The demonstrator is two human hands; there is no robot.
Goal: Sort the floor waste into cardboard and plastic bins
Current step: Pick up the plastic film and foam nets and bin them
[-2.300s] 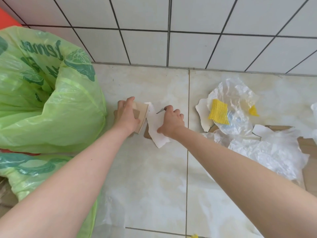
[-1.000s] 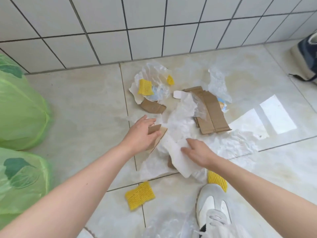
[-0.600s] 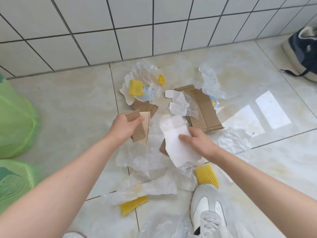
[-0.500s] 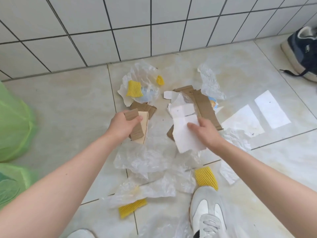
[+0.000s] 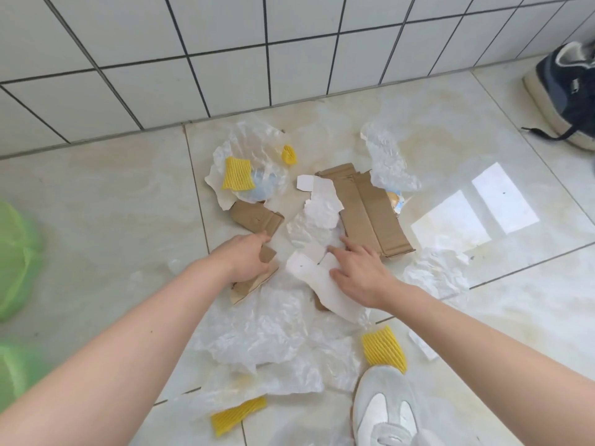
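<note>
In the head view, the left hand is curling its fingers around a few small brown cardboard scraps, with the thumb on top of them. The right hand is pinching a white torn card piece, and its first fingers are pointing out toward a big flat folded brown cardboard sheet. That big brown sheet is lying in the middle of the mess on the shiny pale floor tiles, and everything else is sitting around it. Just left of the big sheet, a crumpled clear plastic wrap is lying with a white paper bit above it. Farther left of the sheet, another brown folded cardboard piece is lying flat, touching a clear plastic bag that is holding a yellow foam net square. A tiny yellow foam bit is sitting at that bag's right edge. Touching the sheet's top right corner, a thin clear plastic strip is lying. Right of the sheet and nearer the person, a crinkled white wrap is lying. Below the sheet, near the person's grey and white shoe, a wide see-through plastic film is spreading out, with one yellow foam net sleeve touching the shoe and another yellow foam net piece to the left of the shoe. Far left of the sheet, green plastic bags are peeking in. Far right of the sheet, a dark blue sneaker is standing near the white tiled wall.
</note>
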